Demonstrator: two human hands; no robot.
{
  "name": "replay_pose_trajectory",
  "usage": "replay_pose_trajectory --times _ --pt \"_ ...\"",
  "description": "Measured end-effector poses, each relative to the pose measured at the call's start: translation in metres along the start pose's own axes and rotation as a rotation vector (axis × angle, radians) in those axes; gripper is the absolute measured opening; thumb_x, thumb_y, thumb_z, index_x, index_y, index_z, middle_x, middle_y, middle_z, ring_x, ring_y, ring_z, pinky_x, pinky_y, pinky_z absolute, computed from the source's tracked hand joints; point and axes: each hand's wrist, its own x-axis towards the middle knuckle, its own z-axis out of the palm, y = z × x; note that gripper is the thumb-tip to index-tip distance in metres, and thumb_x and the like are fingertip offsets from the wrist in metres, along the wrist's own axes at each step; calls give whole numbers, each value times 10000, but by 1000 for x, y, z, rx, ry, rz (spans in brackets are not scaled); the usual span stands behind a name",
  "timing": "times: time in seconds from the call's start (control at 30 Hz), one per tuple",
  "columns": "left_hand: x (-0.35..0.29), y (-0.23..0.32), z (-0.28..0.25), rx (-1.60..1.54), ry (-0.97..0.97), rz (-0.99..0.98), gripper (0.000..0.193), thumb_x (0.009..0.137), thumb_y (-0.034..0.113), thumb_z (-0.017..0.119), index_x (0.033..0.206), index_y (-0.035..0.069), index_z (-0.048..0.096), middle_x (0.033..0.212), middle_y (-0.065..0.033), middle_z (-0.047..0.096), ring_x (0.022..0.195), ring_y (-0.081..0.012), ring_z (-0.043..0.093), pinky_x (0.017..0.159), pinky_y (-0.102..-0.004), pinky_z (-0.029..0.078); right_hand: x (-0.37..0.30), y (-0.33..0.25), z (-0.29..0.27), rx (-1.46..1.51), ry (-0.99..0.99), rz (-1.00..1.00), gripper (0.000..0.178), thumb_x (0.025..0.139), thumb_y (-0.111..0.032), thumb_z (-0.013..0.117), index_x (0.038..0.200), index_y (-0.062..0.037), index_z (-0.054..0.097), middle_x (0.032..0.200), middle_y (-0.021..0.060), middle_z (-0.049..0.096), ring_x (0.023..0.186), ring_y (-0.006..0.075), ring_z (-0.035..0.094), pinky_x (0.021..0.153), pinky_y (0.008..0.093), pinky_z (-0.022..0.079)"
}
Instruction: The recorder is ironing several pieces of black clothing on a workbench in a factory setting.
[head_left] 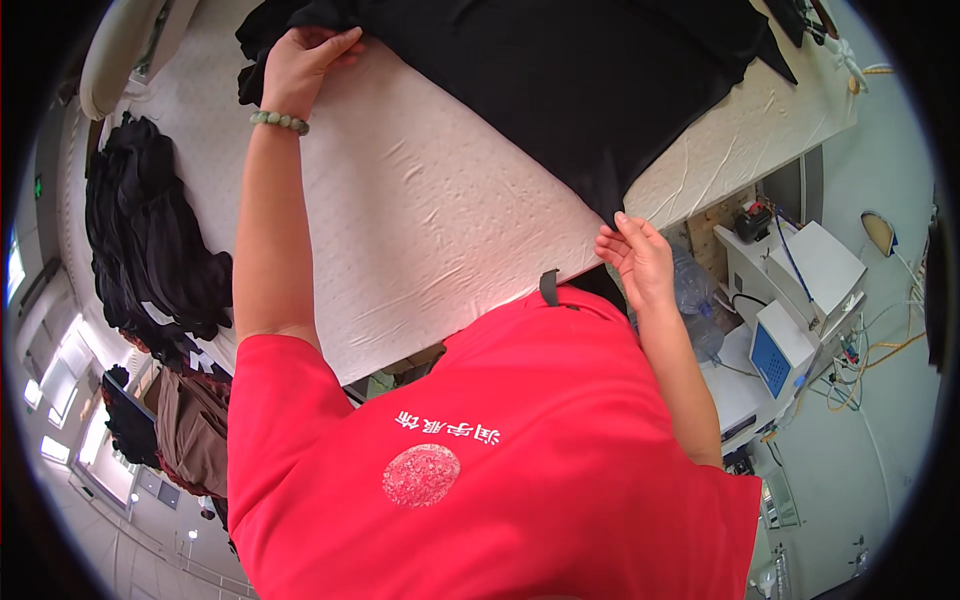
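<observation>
A large piece of black cloth [600, 80] lies spread over the far part of a pale padded table [400, 230]. It narrows to a pointed corner that comes down to the table's near edge. Between the thumb and fingers of my right hand [640, 255] that corner is pinched. My left hand [308, 65], a bead bracelet [280, 121] at its wrist, reaches to the far left. Its fingers are curled closed at the edge of the same cloth, where the fabric is bunched; the grip itself is partly hidden.
A heap of black cloth [150, 230] lies along the table's left side, with brown fabric [195, 430] below it. Beyond the near right edge stand a white machine [815, 270] with hoses and cables, a blue-fronted box [772, 355] and clear plastic bottles [692, 285].
</observation>
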Motion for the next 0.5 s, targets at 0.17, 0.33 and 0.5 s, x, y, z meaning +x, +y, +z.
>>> replay_pose_trajectory --times 0.17,0.33,0.5 --pt "5 6 11 -131 96 -13 237 894 184 793 883 -10 656 890 -115 747 819 -128 718 714 -244 553 0 -1 0 15 -11 12 161 968 -195 708 980 -65 613 920 117 718 817 205 717 758 347 608" --pt "7 27 32 391 149 -70 398 877 348 799 992 -24 715 899 -84 740 845 -151 716 728 -268 558 2 0 -1 4 0 2 156 966 -192 710 975 -71 612 915 117 719 815 200 716 750 339 606" --pt "15 38 56 999 203 7 451 821 419 818 975 1 751 840 -81 732 781 -142 709 712 -295 554 2 1 -1 -6 -8 7 156 966 -192 711 974 -71 613 910 116 720 810 197 716 748 335 606"
